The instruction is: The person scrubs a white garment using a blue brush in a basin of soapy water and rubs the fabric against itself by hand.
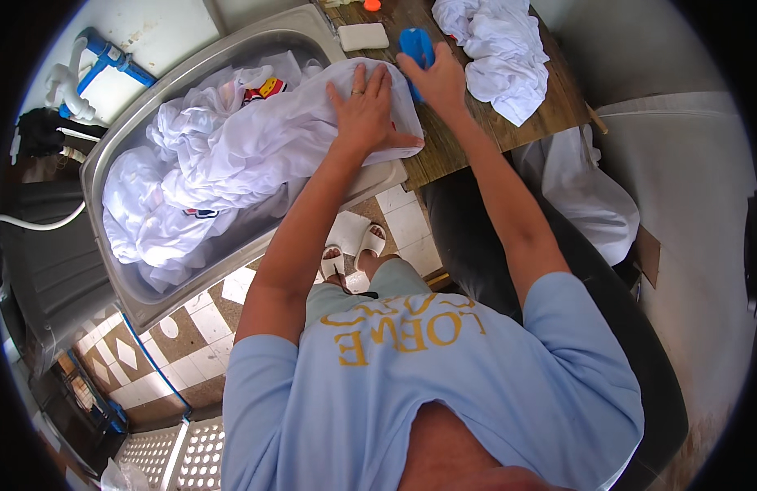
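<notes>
White wet garments (231, 172) are heaped in the metal sink (301, 29), and one end of the cloth is spread over the sink's right rim onto the wooden counter (456, 139). My left hand (368, 110) lies on that end, palm down with its fingers spread, a ring on one finger. Just right of it, my right hand (440, 80) is closed around a blue plastic scrubbing brush (416, 47) at the edge of the cloth. The brush's underside is hidden. Red and yellow printing shows on part of the heap.
A white bar of soap (363, 37) lies behind my hands. At the counter's right is another white garment pile (505, 57). A small orange object (372, 5) sits at the far edge. Below the counter hangs a white bag (595, 196); blue pipes (108, 59) run left of the sink.
</notes>
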The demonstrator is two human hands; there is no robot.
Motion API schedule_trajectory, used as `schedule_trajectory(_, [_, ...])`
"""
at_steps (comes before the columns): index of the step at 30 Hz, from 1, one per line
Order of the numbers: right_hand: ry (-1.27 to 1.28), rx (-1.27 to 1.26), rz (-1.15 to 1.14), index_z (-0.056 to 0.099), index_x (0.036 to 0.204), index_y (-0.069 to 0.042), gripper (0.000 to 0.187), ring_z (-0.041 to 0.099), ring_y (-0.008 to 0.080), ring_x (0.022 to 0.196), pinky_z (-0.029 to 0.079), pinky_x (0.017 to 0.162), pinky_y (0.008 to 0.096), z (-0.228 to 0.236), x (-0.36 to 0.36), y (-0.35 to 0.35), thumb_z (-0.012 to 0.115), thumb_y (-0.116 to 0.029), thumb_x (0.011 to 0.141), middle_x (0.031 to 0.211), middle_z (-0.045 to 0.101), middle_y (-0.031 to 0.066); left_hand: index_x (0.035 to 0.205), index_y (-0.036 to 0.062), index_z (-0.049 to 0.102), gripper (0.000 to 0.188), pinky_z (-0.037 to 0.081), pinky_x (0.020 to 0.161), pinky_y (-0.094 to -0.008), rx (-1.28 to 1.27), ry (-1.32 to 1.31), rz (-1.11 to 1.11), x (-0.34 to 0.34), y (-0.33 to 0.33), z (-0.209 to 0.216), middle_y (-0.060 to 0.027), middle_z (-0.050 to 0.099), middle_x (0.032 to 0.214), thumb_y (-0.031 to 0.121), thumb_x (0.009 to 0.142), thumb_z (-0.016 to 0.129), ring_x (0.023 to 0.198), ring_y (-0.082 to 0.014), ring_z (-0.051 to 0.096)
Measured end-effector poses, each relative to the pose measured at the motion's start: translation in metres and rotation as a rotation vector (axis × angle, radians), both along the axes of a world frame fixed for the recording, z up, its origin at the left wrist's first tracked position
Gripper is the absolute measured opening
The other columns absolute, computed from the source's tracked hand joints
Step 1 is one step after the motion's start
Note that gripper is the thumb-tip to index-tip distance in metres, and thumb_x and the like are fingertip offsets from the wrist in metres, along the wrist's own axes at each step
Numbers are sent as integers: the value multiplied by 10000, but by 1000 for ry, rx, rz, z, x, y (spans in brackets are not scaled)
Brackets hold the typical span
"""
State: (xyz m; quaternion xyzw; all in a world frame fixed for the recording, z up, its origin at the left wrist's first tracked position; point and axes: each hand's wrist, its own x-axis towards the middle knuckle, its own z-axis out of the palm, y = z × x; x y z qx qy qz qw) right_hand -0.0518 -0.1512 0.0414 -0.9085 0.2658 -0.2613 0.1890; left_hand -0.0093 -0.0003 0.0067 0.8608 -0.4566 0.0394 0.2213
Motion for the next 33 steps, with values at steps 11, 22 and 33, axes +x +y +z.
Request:
schedule_trajectory(11, [-54,57,-13,483,815,-35,520,619,375,631,472,564,461,-8,5,-7,693,-496,698,675,618,188,1378,30,343,1256,147,928,-743,31,24,-23,-1,-2,2,-76,286,1471,750,413,703,1375,-315,192])
schedule_trajectory(22, [-6,-58,-26,493,830,-40,519,612,373,607,468,537,455,-2,21,-40,680,-510,716,641,597,166,1390,14,315,1301,143,946,-730,53,45,-37,-5,0,10,-70,272,1479,756,395,703,1377,-309,190])
schedule_trajectory(33, [-34,0,23,518,880,-23,579,612,389,646,468,569,470,-23,9,-21,669,-555,708,666,608,187,1346,100,426,1099,144,925,-736,-34,-28,-15,1,-4,-2,-45,355,1428,696,471,721,1359,-286,236])
